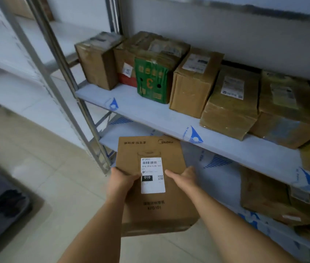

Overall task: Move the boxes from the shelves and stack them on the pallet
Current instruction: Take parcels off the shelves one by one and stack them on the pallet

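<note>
I hold a brown cardboard box (156, 211) with a white shipping label in front of the lower shelf, low over the floor. My left hand (122, 180) grips its left edge with the thumb lying on top beside the label. My right hand (185, 177) holds the right edge, its thumb also on the top face. Several more cardboard boxes stand in a row on the middle shelf (150, 112), among them a green printed box (151, 82). A dark grey pallet (0, 202) lies on the floor at the lower left, partly out of frame.
Metal shelf posts (63, 73) rise left of the boxes, and a second rack with white boards stands further left. Two or three boxes (264, 192) sit on the lower shelf at the right. Pale tiled floor (59, 168) stretches between the rack and the pallet.
</note>
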